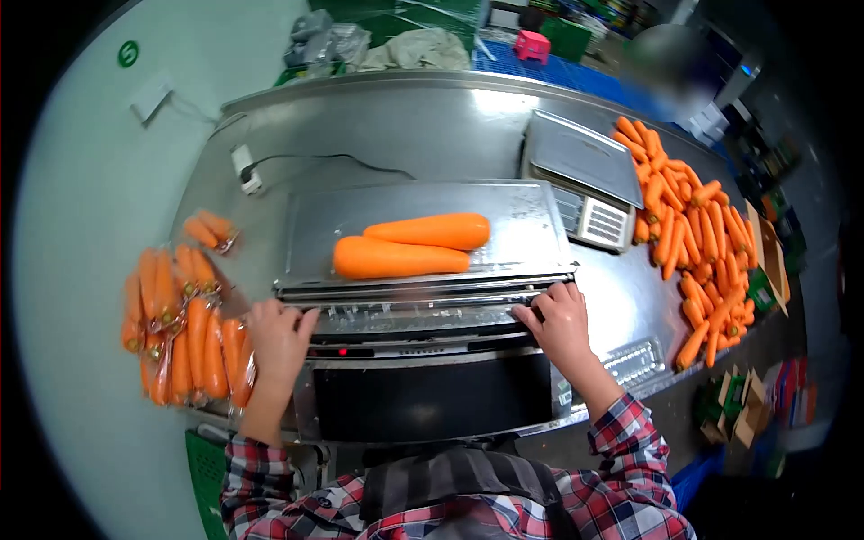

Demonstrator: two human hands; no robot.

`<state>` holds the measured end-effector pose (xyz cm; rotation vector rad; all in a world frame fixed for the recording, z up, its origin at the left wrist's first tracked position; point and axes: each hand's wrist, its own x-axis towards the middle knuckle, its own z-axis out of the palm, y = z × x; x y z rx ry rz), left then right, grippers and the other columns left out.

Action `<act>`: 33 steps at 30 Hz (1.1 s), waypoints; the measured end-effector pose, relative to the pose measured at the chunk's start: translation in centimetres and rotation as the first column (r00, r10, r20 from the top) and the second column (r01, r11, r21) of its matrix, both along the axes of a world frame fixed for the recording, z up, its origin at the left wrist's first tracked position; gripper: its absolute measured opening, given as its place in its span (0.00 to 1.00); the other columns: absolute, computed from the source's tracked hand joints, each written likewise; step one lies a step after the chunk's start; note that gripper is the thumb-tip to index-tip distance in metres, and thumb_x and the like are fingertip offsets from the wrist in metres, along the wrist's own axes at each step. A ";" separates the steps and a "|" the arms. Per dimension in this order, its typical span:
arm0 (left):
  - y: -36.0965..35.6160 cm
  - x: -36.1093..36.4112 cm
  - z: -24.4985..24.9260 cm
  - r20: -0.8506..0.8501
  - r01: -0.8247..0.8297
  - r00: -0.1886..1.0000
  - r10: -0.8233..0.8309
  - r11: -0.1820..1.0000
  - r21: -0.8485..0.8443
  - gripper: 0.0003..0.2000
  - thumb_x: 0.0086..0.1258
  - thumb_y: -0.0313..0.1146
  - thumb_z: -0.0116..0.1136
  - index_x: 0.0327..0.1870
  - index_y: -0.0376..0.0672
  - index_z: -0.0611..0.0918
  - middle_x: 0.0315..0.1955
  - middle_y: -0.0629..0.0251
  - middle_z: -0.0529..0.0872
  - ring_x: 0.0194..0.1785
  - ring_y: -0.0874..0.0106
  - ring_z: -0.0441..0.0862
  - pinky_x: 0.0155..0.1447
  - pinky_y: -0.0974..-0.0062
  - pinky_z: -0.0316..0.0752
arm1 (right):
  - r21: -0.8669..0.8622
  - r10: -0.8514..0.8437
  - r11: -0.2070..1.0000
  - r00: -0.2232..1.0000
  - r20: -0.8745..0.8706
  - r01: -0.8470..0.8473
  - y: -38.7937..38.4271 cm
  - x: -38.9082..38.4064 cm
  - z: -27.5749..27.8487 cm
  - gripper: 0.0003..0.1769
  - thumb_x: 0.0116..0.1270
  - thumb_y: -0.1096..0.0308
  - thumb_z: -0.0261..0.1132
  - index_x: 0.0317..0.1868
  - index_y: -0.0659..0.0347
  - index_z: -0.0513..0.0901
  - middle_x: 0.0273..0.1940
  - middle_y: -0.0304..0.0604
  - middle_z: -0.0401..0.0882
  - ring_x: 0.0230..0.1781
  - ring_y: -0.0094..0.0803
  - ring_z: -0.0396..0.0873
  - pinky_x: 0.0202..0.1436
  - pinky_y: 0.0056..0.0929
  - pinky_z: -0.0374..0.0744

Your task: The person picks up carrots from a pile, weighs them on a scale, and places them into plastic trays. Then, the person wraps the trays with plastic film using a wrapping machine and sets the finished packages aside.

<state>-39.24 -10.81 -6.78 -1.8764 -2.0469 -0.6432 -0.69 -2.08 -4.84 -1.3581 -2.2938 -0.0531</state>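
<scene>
Two carrots (409,256) lie side by side on the metal plate (310,216) of a wrapping machine. Clear plastic film (405,318) is stretched across the machine in front of them. At the film's left end, my left hand (281,337) is closed with thumb and fingers pinched on its edge. My right hand (560,324) pinches the opposite end the same way. Below the film is the machine's dark front panel (432,400) with a small red light above it.
Film-wrapped carrot packs (184,333) are heaped on the left. Loose carrots (697,234) cover the right side, beside a weighing scale (580,166). A power strip (246,169) with a black cable lies behind. A wall (99,225) bounds the left.
</scene>
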 end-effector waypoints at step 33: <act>14.0 -0.6 1.3 0.390 0.284 0.904 -0.172 0.926 -0.249 0.11 0.67 0.40 0.53 0.33 0.40 0.76 0.29 0.58 0.82 0.36 0.59 0.80 0.38 0.63 0.74 | -0.729 -0.171 0.610 0.846 -0.505 -0.312 12.9 -4.6 0.3 0.16 0.72 0.59 0.49 0.40 0.65 0.75 0.27 0.41 0.77 0.22 0.26 0.77 0.28 0.23 0.76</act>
